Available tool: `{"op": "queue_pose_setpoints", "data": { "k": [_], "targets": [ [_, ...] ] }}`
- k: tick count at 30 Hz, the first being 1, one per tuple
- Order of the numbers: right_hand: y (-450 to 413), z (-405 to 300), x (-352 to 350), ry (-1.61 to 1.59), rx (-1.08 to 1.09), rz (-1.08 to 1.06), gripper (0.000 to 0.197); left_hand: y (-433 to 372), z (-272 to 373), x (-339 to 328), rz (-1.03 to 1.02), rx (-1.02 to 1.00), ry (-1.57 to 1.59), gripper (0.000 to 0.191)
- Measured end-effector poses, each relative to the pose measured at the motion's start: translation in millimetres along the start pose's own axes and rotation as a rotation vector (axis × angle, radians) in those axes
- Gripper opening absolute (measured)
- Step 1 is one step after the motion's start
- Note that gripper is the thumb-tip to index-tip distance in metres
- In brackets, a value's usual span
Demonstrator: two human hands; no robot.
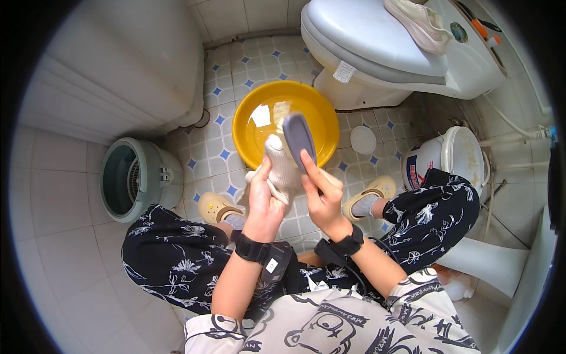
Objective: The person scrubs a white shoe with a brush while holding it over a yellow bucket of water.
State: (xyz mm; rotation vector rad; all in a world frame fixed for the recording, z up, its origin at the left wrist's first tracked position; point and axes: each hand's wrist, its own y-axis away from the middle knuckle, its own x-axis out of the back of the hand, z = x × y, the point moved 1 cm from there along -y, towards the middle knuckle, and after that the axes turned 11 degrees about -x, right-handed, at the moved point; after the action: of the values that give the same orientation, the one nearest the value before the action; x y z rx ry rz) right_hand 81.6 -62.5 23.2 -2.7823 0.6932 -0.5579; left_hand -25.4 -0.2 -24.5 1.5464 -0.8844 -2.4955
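My left hand [265,194] grips a white ribbed knit item [283,170], bunched up; it looks like a sock, though its full shape is hidden. In my right hand [323,194] is a scrub brush with a grey-purple back [299,137], my index finger laid along it. Pale bristles show at its left edge, close to the upper end of the knit item; whether they touch is unclear. Both hands are over the near side of a yellow plastic basin [242,132], which holds water and stands on the tiled floor.
A toilet [376,40] with its lid down is beyond the basin at right, a pale sneaker [420,26] on top. To the left lies a grey-green drum-shaped tub [166,186]. A white bucket [424,155] and a round white lid [363,140] are at right. Clogs [373,192] flank the basin's near side.
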Motion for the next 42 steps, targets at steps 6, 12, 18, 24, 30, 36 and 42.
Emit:
{"op": "queue_pose_setpoints", "data": {
  "k": [6,12,18,24,30,36,42],
  "targets": [
    [68,29,4,0.112,0.002,-0.06,0.048,-5,14,-12,0.042,0.044,0.096,0.031],
    [15,9,-5,0.184,0.134,0.001,0.045,-7,3,-1,-0.067,0.161,0.216,0.03],
    [75,38,-2,0.183,0.099,-0.04,0.046,-1,10,-14,0.019,0.091,0.165,0.03],
    [17,16,-4,0.216,0.186,0.001,0.044,-4,8,-6,-0.019,0.139,0.272,0.032],
    [84,53,-2,0.189,0.097,-0.054,0.045,-5,19,-20,0.059,0.015,0.145,0.03],
    [14,10,-13,0.135,0.164,0.035,0.046,-1,22,5,-0.076,0.248,0.317,0.031],
    [83,52,-1,0.173,0.12,-0.07,0.048,6,35,-32,0.129,0.0,0.142,0.032]
  ]
}}
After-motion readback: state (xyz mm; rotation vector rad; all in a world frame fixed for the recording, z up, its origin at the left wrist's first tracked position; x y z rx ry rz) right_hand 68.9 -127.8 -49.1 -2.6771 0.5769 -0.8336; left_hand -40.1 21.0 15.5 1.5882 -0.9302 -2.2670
